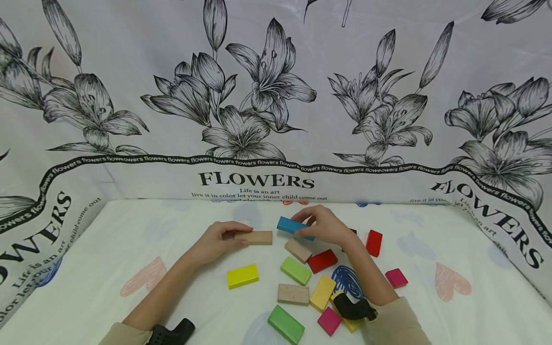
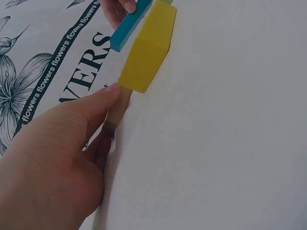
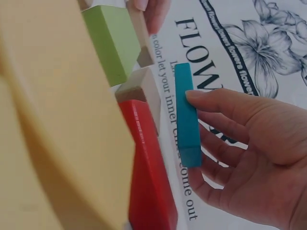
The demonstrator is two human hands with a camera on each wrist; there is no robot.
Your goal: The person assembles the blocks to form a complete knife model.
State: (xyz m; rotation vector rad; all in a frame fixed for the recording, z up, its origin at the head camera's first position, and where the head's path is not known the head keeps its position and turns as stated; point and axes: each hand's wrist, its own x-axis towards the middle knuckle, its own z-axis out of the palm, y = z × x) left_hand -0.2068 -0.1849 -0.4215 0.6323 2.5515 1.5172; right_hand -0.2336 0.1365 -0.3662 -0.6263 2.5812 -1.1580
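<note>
Left hand (image 1: 222,242) pinching the end of a plain wooden block (image 1: 258,238) between thumb and fingers, and over on the other side the right hand (image 1: 323,225) has a blue block (image 1: 288,224), thumb on one face, fingers behind! That blue one sits just right of the wooden block, tilted, a gap between the two; whether it touches the white cloth (image 1: 194,287), I can't tell. Just below it, a second wooden block (image 1: 297,250), with a red block (image 1: 322,261) right beside it and a light green block (image 1: 295,270) nearby. Out on the left, a yellow block (image 1: 243,276), well apart from the rest; down at the front, a darker green block (image 1: 286,324).
</note>
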